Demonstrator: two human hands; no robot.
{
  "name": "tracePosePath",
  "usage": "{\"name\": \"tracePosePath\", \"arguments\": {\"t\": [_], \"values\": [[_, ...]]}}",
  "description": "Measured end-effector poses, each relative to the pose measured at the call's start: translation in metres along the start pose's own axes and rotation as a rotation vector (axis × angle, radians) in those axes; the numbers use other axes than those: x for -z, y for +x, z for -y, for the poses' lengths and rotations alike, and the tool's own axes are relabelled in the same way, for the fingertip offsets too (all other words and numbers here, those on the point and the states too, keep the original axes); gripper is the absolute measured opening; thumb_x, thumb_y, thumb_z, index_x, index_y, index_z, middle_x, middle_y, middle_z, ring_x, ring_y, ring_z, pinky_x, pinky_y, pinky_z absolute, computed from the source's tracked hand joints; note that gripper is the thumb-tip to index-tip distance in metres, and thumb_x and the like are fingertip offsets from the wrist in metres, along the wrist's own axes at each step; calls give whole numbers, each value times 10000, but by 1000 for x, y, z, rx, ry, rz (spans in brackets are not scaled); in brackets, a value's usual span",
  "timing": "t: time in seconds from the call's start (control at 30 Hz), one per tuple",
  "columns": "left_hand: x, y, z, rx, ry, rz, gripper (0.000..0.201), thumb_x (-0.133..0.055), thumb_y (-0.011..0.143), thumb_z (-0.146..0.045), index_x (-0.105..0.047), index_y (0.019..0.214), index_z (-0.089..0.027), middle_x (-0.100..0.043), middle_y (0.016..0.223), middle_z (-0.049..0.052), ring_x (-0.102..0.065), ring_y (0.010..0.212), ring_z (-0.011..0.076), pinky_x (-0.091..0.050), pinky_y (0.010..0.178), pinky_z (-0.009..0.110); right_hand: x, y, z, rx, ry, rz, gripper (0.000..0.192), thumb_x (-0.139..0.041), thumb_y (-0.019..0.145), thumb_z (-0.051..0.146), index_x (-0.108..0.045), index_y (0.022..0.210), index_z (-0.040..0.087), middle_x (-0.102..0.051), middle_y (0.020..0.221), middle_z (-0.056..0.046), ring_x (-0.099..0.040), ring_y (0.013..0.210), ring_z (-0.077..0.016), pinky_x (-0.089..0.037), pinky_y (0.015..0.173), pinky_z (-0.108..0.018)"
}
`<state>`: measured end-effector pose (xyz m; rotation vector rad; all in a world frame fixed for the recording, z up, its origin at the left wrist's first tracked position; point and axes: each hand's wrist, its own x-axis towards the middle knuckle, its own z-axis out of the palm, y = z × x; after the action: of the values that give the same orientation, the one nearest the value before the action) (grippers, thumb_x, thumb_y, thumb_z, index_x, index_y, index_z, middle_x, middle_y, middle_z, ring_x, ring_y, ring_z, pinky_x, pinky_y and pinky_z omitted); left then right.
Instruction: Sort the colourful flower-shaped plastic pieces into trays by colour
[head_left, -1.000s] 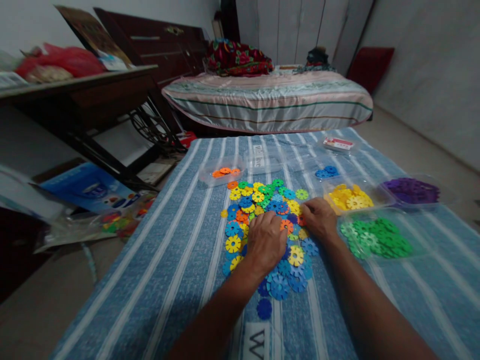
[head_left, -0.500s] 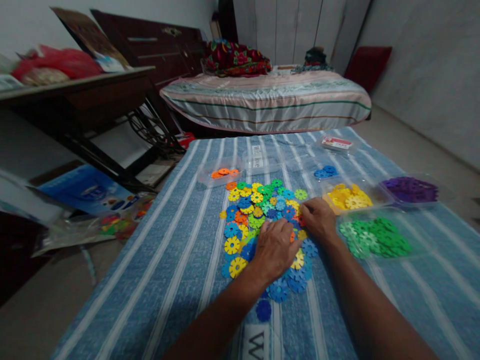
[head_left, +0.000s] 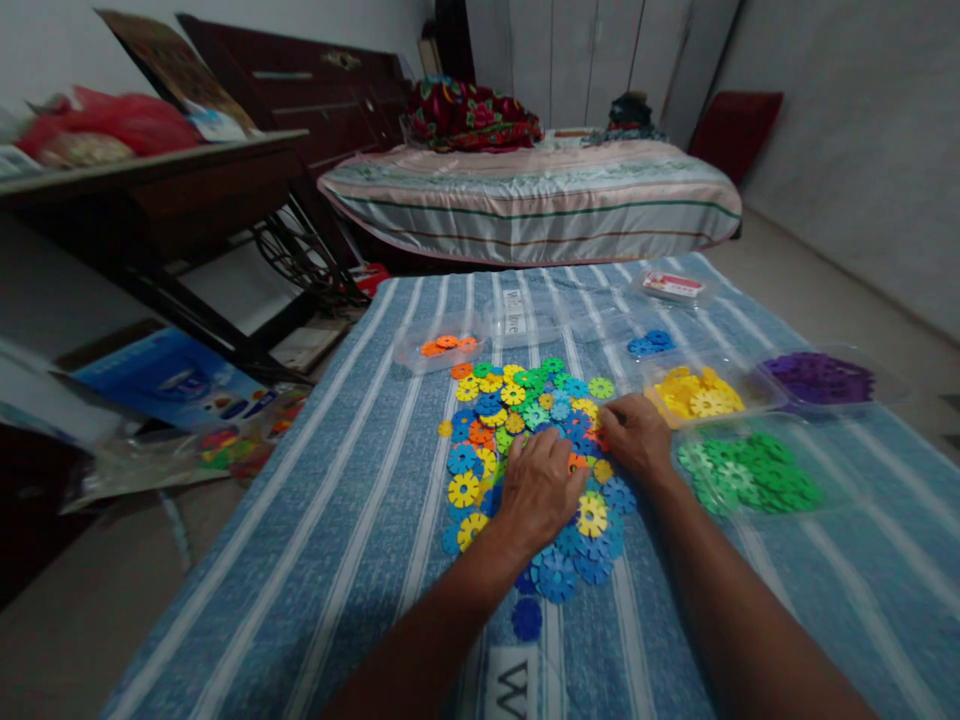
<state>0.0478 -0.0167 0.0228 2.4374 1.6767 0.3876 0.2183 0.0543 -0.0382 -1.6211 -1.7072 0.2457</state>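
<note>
Flat, notched plastic snowflake discs in several colours lie in a loose pile, with a yellow disc (head_left: 464, 489) at its left side and a light blue disc (head_left: 557, 577) at the front. My left hand (head_left: 541, 488) rests over the middle of the pile, palm down, fingers reaching forward onto the discs. An orange disc (head_left: 576, 462) shows beside its thumb side. At the pile's right edge is my right hand (head_left: 637, 432), its fingers curled inward beside a red-orange piece. Whether those fingertips grip anything is hidden.
Right of the pile stand clear tubs of yellow discs (head_left: 697, 392), purple discs (head_left: 821, 380) and green discs (head_left: 757, 475). Farther back are orange discs (head_left: 448, 345) in a tub and blue discs (head_left: 650, 343). A striped cloth (head_left: 337, 450) covers the table; a bed (head_left: 540, 195) stands beyond.
My left hand has shifted slightly left over the pile, uncovering more of a yellow disc and an orange disc on its right. My right hand has stayed in place.
</note>
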Motion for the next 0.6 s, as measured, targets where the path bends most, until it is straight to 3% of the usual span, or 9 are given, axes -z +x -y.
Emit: {"name": "tracePosePath", "arguments": {"t": [0.13, 0.27, 0.37, 0.6], "values": [[2, 4, 1, 19, 25, 7, 240, -590, 903, -369, -609, 1058, -187, -618, 1258, 115, -545, 1201, 266, -383, 1045, 447, 0, 0, 0, -2, 1, -5, 271, -483, 833, 324, -695, 715, 203, -642, 773, -52, -538, 788, -189, -381, 723, -293], [3, 3, -2, 38, 56, 50, 201, -543, 929, -363, -610, 979, -179, -674, 1051, 92, -598, 1056, 257, -366, 1032, 480, 1, 0, 1, 3, 9, -6, 280, -476, 833, 328, -690, 709, 199, -639, 764, -54, -542, 776, -188, -383, 722, -298], [6, 7, 3, 66, 72, 30, 183, -512, 944, -323, -616, 940, -173, -675, 970, 83, -609, 985, 245, -407, 970, 435, 1, 0, 2, 6, 18, -11, 274, -480, 830, 329, -684, 703, 197, -627, 752, -50, -542, 770, -186, -384, 722, -297], [18, 38, 28, 269, 184, -43, 196, -535, 915, -290, -658, 986, -155, -644, 1032, 126, -588, 1036, 278, -458, 866, 387, 0, 0, 1, 12, 14, -5, 269, -479, 838, 322, -669, 690, 203, -617, 758, -44, -533, 786, -184, -377, 723, -296]]}}
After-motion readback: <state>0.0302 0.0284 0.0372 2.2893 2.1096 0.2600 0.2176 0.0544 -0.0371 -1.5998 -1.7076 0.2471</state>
